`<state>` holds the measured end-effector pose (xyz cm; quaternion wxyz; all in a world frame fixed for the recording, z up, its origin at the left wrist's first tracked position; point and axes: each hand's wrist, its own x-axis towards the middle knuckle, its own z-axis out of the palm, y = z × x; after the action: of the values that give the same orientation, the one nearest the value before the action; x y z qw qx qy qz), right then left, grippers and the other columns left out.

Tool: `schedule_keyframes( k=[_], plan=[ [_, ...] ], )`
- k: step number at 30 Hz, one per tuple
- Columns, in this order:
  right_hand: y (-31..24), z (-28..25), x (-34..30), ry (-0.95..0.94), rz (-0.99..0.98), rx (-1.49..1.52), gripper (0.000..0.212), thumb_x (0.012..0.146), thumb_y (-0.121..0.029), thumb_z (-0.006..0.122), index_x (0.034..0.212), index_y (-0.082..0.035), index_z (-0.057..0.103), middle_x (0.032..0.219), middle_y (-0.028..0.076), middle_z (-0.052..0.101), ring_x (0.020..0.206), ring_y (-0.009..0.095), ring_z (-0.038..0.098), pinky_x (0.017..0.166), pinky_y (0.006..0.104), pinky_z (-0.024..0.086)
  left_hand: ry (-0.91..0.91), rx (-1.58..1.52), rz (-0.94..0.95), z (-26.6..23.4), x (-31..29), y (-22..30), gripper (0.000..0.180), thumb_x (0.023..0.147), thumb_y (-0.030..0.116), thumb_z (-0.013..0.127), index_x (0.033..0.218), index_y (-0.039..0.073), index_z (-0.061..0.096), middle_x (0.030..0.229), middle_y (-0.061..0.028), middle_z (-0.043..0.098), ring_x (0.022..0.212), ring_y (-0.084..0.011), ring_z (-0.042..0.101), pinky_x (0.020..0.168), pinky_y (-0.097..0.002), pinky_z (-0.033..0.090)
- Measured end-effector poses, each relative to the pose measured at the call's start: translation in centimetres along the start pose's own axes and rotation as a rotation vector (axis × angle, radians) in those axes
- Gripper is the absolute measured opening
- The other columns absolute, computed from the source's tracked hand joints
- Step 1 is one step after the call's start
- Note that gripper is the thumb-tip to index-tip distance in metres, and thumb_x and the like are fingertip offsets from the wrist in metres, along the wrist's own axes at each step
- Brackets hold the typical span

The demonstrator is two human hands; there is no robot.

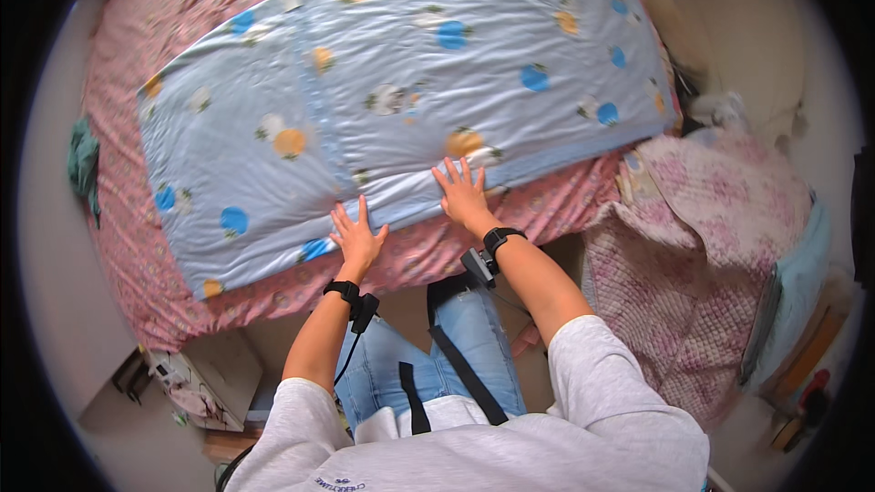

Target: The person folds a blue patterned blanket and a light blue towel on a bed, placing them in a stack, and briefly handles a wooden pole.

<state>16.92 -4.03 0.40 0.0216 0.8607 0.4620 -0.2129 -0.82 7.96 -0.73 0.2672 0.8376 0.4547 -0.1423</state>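
Note:
A light blue blanket [392, 64] with blue, orange and white fruit prints lies spread lengthwise across a bed, slightly wrinkled. My left hand [357, 235] rests on its near edge with fingers spread. A little farther right, my right hand [462, 191] lies on the same near edge beside an orange print, its fingers also spread. Neither hand grips anything. A seam-like band runs across the blanket left of its middle. Under it is a pink patterned bedsheet [118, 246], which shows along the near side and at the far left.
At the right, a pink-and-white quilted cover [693, 246] hangs over something beside the bed. A green cloth [83, 164] hangs at the bed's left end. A small white cabinet [214, 374] stands below left. Each wrist wears a black strap with a small device.

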Motion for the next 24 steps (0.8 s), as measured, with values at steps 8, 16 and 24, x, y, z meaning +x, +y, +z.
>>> schedule_keyframes(
  k=[8,16,24],
  plan=[
    [22.1,-0.8,-8.3,0.043,0.428,0.032,0.034,0.064,-0.021,0.048,0.094,-0.006,0.049,0.108,0.013,0.036,0.104,0.027,0.029,0.085,0.0431,0.023,-0.235,0.078,0.135,4.9,-2.1,13.1,0.07,0.062,0.034,0.056,0.12,0.017,0.021,0.124,-0.0207,0.003,0.114,-0.0374,0.005,0.085,-0.0519,0.017],
    [30.7,-0.6,-10.1,0.15,0.722,0.85,0.024,0.067,-0.018,0.046,0.085,-0.003,0.053,0.077,0.01,0.054,0.072,0.02,0.051,0.065,0.0281,0.04,-0.386,-0.076,0.401,6.7,-0.3,15.7,0.041,0.066,0.025,0.05,0.103,0.009,0.044,0.11,-0.0175,0.035,0.1,-0.031,0.035,0.082,-0.0355,0.033],
    [41.5,-4.5,-6.2,0.497,0.826,1.021,0.03,0.067,-0.013,0.048,0.094,0.001,0.047,0.084,0.01,0.052,0.075,0.016,0.049,0.065,0.0239,0.039,-0.199,-0.179,0.539,5.8,2.8,25.0,0.042,0.065,0.015,0.05,0.104,0.006,0.04,0.111,-0.0157,0.034,0.098,-0.0304,0.036,0.082,-0.0337,0.032]
  ],
)
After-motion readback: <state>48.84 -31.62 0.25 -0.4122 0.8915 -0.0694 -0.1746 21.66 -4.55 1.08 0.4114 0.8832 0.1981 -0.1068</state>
